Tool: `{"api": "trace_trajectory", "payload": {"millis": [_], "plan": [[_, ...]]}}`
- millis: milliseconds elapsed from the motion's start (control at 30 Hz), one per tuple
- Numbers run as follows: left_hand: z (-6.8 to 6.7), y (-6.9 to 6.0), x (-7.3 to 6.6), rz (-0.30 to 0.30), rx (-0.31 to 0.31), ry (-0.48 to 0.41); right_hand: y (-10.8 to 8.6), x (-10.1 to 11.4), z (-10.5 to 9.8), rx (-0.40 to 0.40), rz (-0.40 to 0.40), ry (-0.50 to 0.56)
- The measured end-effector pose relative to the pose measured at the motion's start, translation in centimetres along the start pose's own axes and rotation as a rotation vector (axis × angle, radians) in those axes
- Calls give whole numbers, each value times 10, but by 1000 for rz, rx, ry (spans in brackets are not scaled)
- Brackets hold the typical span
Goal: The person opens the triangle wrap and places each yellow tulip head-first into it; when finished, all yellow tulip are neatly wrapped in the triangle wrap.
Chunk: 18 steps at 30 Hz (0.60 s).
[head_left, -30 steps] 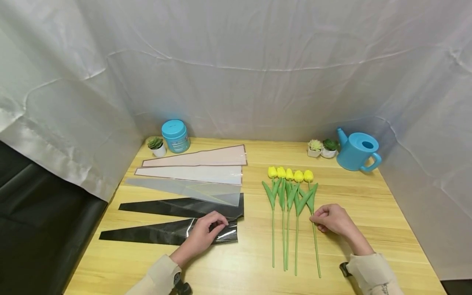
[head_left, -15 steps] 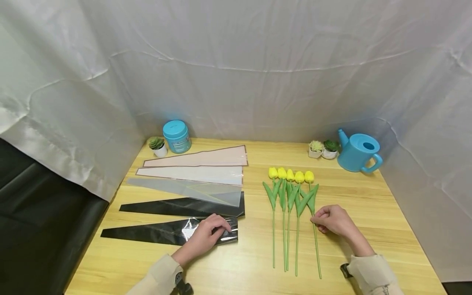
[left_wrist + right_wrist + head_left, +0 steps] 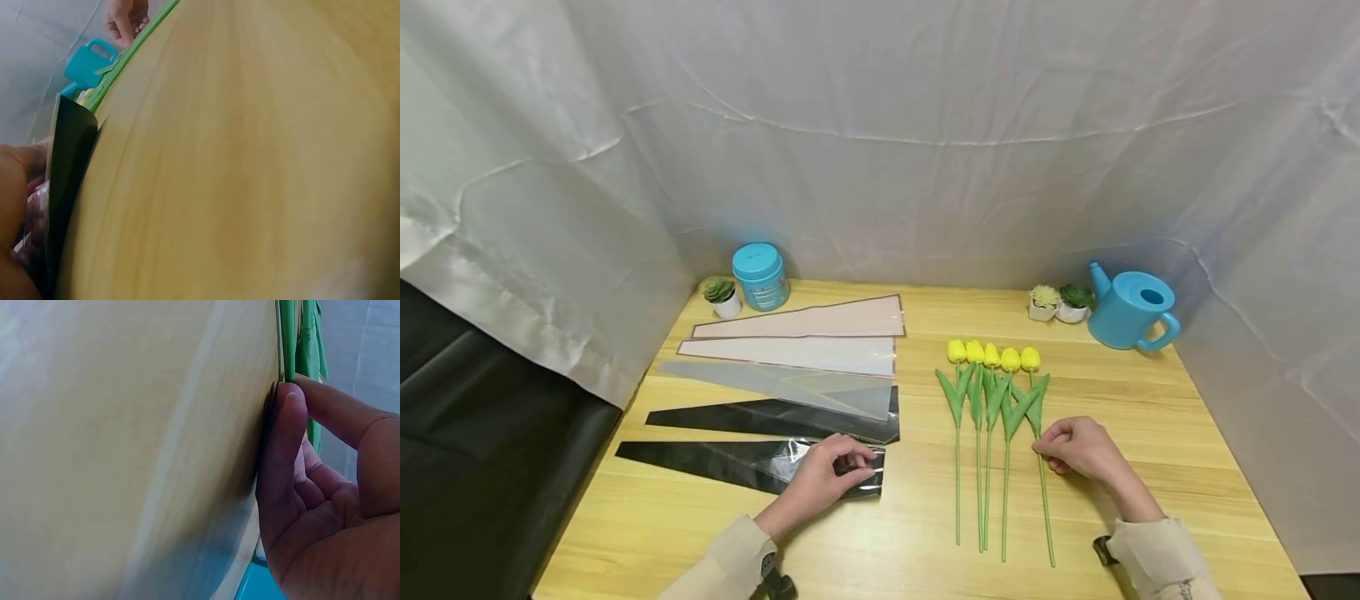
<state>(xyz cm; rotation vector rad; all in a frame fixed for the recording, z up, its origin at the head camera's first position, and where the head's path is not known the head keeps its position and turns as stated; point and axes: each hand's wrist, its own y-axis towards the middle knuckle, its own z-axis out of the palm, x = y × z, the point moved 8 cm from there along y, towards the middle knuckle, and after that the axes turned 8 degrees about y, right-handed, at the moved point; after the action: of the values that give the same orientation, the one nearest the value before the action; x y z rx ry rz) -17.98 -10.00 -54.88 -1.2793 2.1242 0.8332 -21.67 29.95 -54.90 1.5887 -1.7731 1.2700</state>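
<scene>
My left hand (image 3: 822, 485) lies on the right end of the nearest black bouquet sleeve (image 3: 722, 464), fingers curled and pinching its film. In the left wrist view, that sleeve (image 3: 70, 156) tilts up from the table beside the fingers. A yellow tulip (image 3: 1030, 360), rightmost of a row, has its green stem between my right thumb and forefinger; the right hand (image 3: 1084, 447) rests low by the table. The right wrist view has the pinched stem (image 3: 287, 344) at the fingertips. Several other yellow tulips (image 3: 992, 357) lie parallel to its left, stems toward me.
Behind the nearest sleeve lie another black sleeve (image 3: 760, 417), a grey translucent one (image 3: 820, 390), a white one (image 3: 820, 353) and a pink one (image 3: 842, 319). A blue jar (image 3: 759, 279), potted succulents (image 3: 1043, 302) and a blue watering can (image 3: 1127, 310) stand at the back.
The nearest black sleeve has shifted right and turned slightly, its narrow end moving away from me. My left hand has moved slightly right. The right hand and tulips stay put.
</scene>
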Motion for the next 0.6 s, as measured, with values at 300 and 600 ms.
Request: {"api": "trace_trajectory", "payload": {"millis": [300,600], "plan": [[-5,-3,8,-28,-52,-184,0,0,0,-5,13,-9],[-6,-5,15,-70,-46,-250,-1,2,-1,-3,20,-27]]}}
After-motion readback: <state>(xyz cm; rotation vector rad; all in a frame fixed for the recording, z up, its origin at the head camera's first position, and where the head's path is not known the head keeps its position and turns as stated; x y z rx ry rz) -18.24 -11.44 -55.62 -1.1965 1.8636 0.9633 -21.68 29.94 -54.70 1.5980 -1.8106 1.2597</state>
